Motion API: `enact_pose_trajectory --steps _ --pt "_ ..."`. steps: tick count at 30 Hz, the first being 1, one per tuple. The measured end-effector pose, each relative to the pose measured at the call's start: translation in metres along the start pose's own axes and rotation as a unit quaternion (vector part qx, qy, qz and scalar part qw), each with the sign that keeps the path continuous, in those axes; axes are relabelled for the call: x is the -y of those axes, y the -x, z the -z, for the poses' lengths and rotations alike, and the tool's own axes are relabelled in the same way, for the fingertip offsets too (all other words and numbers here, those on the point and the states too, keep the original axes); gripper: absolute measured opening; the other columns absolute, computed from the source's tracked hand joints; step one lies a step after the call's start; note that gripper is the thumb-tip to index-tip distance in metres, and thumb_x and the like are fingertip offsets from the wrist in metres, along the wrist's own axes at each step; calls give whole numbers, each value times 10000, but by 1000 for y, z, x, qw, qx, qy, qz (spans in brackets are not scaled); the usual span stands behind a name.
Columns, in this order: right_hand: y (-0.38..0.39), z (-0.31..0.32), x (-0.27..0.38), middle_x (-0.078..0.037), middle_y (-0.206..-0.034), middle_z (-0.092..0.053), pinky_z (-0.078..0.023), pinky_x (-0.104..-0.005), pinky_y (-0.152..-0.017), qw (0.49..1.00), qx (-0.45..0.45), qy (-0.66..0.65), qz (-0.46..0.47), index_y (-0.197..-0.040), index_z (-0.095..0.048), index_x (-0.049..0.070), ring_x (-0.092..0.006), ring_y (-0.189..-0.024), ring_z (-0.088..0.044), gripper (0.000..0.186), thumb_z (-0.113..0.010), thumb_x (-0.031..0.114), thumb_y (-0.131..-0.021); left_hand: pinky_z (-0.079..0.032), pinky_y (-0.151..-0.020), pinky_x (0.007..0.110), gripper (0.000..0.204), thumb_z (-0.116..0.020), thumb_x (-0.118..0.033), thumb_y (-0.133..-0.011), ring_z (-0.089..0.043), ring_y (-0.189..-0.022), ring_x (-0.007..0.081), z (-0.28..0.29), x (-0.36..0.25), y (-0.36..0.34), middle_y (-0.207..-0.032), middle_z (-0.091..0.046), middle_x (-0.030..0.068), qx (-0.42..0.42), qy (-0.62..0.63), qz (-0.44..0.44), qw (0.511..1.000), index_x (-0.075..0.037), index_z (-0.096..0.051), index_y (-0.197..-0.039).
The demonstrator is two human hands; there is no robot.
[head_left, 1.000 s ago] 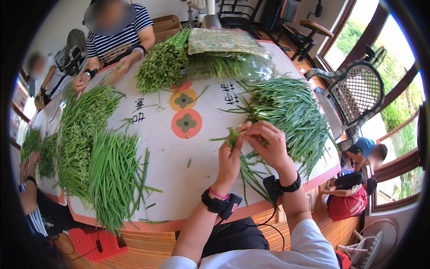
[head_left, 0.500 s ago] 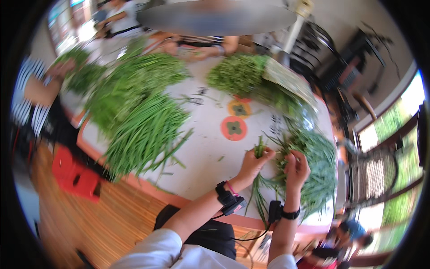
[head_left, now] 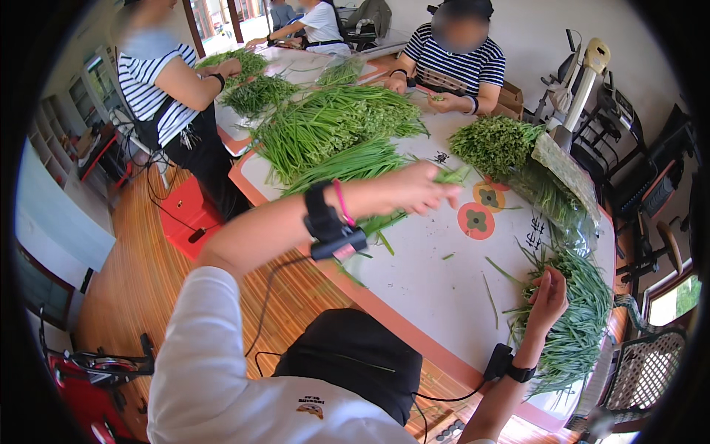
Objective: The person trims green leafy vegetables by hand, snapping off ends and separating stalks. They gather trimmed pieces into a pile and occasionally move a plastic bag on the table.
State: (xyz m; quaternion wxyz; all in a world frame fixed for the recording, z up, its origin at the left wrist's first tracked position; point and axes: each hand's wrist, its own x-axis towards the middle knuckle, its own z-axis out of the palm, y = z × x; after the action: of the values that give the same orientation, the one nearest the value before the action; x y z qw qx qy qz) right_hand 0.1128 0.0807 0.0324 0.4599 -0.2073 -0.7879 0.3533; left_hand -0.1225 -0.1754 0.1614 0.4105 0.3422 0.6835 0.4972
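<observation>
My left hand (head_left: 429,189), blurred, holds a small bunch of green stalks (head_left: 452,175) above the table (head_left: 421,281), beside a pile of long bright-green stalks (head_left: 347,163). My right hand (head_left: 547,296) has curled fingers at the edge of a heap of darker, thin green leaves (head_left: 573,333) on the right; what lies between those fingertips I cannot make out. Both wrists wear black straps with small wired devices.
Two co-workers in striped tops (head_left: 170,81) (head_left: 455,66) handle greens at the far side and left. Behind the flowering bunches (head_left: 495,140) is exercise equipment (head_left: 580,89). A red stool (head_left: 185,222) and a lattice-back chair (head_left: 632,377) flank the table.
The view has turned left. My left hand has moved away from my right, up and leftward over the table with the bunch; my right hand stays by the right-hand heap.
</observation>
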Motion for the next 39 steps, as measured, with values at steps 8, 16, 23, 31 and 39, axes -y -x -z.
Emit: enact_pose_trajectory --steps 8,16,23,31,39 --pt "-2 -3 6 2 -642 -588 -306 -186 -400 999 9 -24 -22 -1013 -631 27 -17 -437 -423 129 -561 101 -935 -461 -802 459 349 -641 -231 -860 -585 -896 359 77 82 -43 -931 -588 216 -275 -476 -16 835 73 -516 -976" --pt "-5 1 8 -13 -622 -599 -317 -193 -398 1000 2 -7 -17 -981 -633 17 -30 -420 -433 134 -554 118 -939 -102 -1094 574 932 -640 -544 -788 -102 -1358 499 61 127 -61 -1472 -165 295 -327 -664 -7 672 64 -287 -1399" --pt "0 2 7 -21 -628 -609 -324 -215 -401 1000 16 11 -9 -975 -637 16 -38 -418 -437 147 -554 133 -941 17 -1054 670 1077 -515 -745 -748 47 -1379 517 65 151 -54 -1530 3 263 -321 -663 100 669 -87 -114 -1500" --pt "-14 29 9 -29 -667 -640 -381 -211 -443 996 -65 54 -40 -985 -654 45 -49 -478 -495 143 -584 155 -927 -56 -1033 697 1017 -530 -713 -765 -104 -1360 526 53 127 -73 -1480 -203 292 -386 -592 30 707 -9 -252 -1445" --pt "-26 69 -28 -68 -959 -648 -495 -368 -688 905 -132 399 -68 -982 -653 127 -254 -777 -637 137 -597 155 -860 -512 -733 261 243 -535 -162 -952 -593 -706 109 -100 46 -93 -975 -659 111 -7 278 -230 933 -13 -550 -1143"
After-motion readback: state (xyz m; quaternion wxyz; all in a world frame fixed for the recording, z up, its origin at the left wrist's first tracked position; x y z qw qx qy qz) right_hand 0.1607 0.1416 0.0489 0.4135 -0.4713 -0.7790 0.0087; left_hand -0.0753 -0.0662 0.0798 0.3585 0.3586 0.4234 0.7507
